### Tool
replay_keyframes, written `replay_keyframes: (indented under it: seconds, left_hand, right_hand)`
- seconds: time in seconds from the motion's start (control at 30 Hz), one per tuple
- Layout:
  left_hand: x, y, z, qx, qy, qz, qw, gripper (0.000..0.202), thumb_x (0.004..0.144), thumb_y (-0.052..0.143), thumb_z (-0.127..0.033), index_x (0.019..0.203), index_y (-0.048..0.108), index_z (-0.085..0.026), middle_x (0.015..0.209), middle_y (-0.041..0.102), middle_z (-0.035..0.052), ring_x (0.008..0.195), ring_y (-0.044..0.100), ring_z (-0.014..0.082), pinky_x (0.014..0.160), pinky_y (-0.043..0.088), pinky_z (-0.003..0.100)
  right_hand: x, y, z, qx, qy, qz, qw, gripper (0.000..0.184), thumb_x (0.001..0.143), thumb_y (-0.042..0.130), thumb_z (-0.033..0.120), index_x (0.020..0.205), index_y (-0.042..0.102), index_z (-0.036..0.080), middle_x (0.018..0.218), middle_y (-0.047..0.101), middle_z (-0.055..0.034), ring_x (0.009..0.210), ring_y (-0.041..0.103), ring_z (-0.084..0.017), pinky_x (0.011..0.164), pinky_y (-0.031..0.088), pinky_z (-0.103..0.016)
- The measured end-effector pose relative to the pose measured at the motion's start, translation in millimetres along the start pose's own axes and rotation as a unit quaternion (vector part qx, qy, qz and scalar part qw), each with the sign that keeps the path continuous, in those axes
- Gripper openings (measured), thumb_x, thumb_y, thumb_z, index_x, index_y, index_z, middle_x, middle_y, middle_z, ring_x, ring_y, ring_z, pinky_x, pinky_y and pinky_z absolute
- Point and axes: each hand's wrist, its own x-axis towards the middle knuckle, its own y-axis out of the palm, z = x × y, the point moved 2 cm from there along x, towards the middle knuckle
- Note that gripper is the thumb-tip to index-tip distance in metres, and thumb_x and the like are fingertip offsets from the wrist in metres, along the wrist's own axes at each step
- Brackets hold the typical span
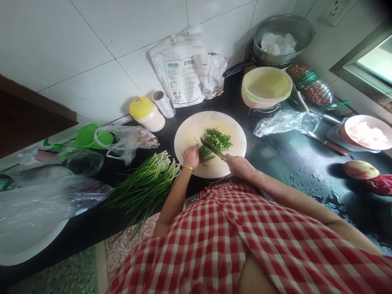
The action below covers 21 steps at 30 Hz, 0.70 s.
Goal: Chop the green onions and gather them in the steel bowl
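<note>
Right hand [240, 165]: fingers closed round 1 knife [213, 149]. Left hand [190, 156]: fingers gripping scallions [206, 154] on 1 round board [185, 130], near worktop's [275, 157] front edge.

I see a pale tiled wall [147, 41] across the top of the frame, with a socket [336, 11] and a brightly lit window [374, 65] at upper right. A dark brown panel [27, 108] edges in at left, above the glossy black surface [294, 163]. Speckled floor [67, 267] shows at lower left.
</note>
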Motion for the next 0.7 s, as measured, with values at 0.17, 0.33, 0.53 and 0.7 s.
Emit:
replay_keyframes:
  seconds: [0.17,0.33,0.53,0.7]
  left_hand:
    - [-24,-10.6,38,0.039,-0.035,0.017,0.998,0.033,0.082,0.053,-0.039,0.109,0.061,-0.024,0.120,0.057,0.0076,0.112,0.047,0.0248,0.093,0.035,0.039]
    - [-40,-11.1,42,0.093,0.001,0.011,0.996,0.032,0.080,0.055,-0.039,0.107,0.060,-0.022,0.109,0.058,0.0105,0.105,0.046,0.0266,0.088,0.033,0.041]
    - [-38,-5.7,41,0.107,0.032,0.026,0.993,0.026,0.088,0.042,-0.032,0.100,0.061,-0.021,0.097,0.059,0.0120,0.098,0.047,0.0264,0.079,0.032,0.041]
    - [-31,-1.4,44,0.090,0.048,0.034,0.994,0.027,0.089,0.037,-0.027,0.096,0.063,-0.020,0.095,0.060,0.0129,0.097,0.048,0.0265,0.078,0.031,0.041]
  right_hand:
    - [9,0,36,0.028,-0.046,0.035,0.998,0.026,0.087,0.034,0.013,0.111,0.044,0.011,0.083,0.067,-0.0127,0.082,0.065,-0.022,0.066,0.044,-0.028]
    - [26,7,69,0.052,-0.053,0.060,0.995,0.030,0.083,0.038,0.011,0.112,0.045,0.011,0.094,0.066,-0.0151,0.090,0.063,-0.024,0.069,0.045,-0.029]
    - [32,17,83,0.062,-0.036,0.069,0.995,0.029,0.081,0.042,0.012,0.110,0.046,0.012,0.095,0.066,-0.0146,0.089,0.064,-0.025,0.069,0.045,-0.030]
    - [33,27,88,0.054,-0.023,0.082,0.995,0.030,0.081,0.044,0.011,0.111,0.044,0.012,0.097,0.065,-0.0150,0.093,0.063,-0.024,0.072,0.045,-0.030]
